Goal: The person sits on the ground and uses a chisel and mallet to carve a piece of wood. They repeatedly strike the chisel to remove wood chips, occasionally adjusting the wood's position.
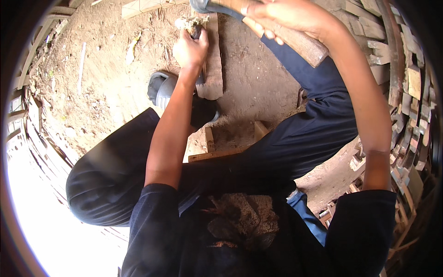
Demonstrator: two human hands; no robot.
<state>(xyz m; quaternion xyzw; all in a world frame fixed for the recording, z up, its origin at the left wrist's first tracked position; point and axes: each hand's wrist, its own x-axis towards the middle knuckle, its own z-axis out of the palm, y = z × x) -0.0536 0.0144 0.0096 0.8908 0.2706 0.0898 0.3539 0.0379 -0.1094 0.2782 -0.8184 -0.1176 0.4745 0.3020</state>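
Near the top of the head view, my left hand (189,50) is closed round a short dark object with a pale, frayed top (194,26); its exact kind is unclear. That hand is just left of a flat wooden plank (213,69) lying on the dirt. Higher and to the right, my right hand (288,18) grips a thick wooden handle (304,45). The handle's butt end points down and right, and its other end runs up to the top edge, where I cannot make out a tool head.
A dark sandalled foot (162,88) is beside the plank. Small wooden pieces (219,153) lie close to my legs. Stacked wood offcuts (413,87) line the right side, and a wooden beam (145,6) rests at the top. Bare dirt ground (106,69) spreads to the left.
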